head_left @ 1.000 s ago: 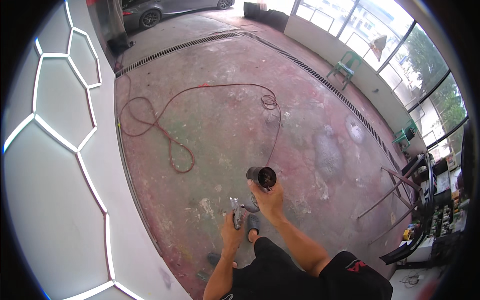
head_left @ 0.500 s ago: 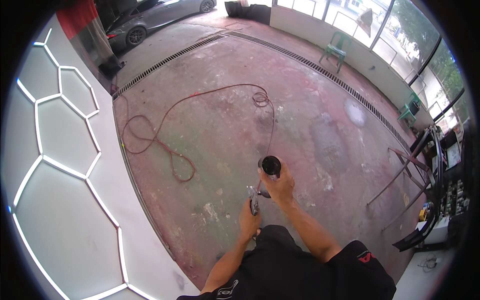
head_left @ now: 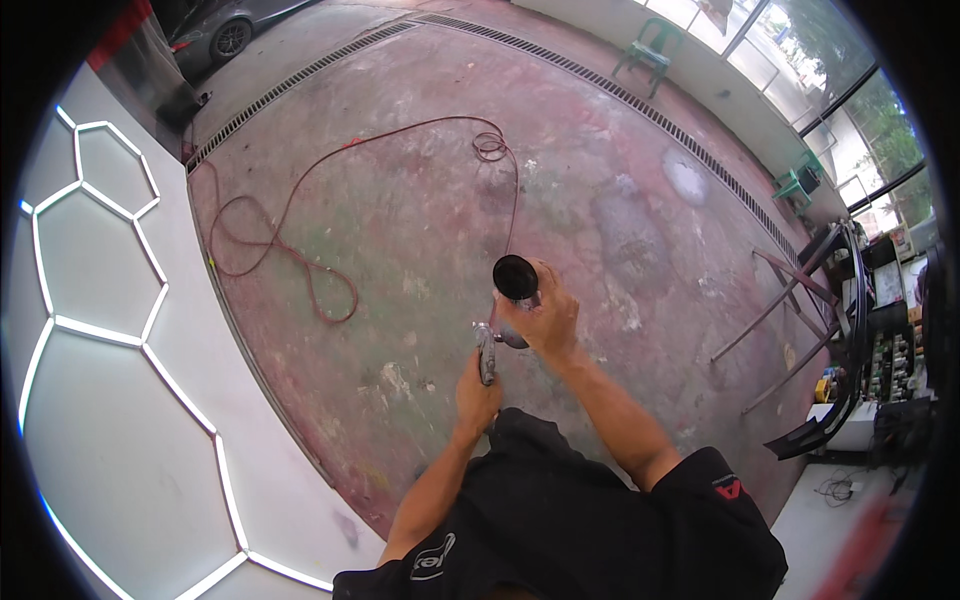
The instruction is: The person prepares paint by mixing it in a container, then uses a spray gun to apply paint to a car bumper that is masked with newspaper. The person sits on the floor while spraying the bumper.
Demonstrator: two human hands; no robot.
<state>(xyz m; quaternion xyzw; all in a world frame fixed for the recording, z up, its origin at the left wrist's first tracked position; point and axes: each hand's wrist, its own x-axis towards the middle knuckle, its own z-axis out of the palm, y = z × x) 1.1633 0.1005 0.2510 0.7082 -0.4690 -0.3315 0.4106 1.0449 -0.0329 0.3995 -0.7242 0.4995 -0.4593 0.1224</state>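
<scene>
My left hand [head_left: 480, 398] is closed round the handle of a grey metal spray gun [head_left: 487, 360]. Just to its right, my right hand [head_left: 548, 318] wraps round a cup [head_left: 516, 278] with a dark round top and a paler lower part. The cup is above and slightly right of the gun, its dark round end facing up toward me. A small dark rounded piece [head_left: 513, 339] shows between gun and right wrist; I cannot tell what it joins. A thin red hose [head_left: 517, 190] runs up to the gun area from the floor.
The hose lies in loops on the stained concrete floor [head_left: 420, 230]. White panels with glowing hexagon lights [head_left: 130, 335] line the left. On the right stand a metal stand [head_left: 790, 285], a curved black car part [head_left: 850, 390] and green chairs [head_left: 648, 58]. A drain grate [head_left: 590, 90] crosses behind.
The whole view has shifted, so the floor and both hands sit further left and higher. The cup's dark round end shows a little larger. Both grips stay the same.
</scene>
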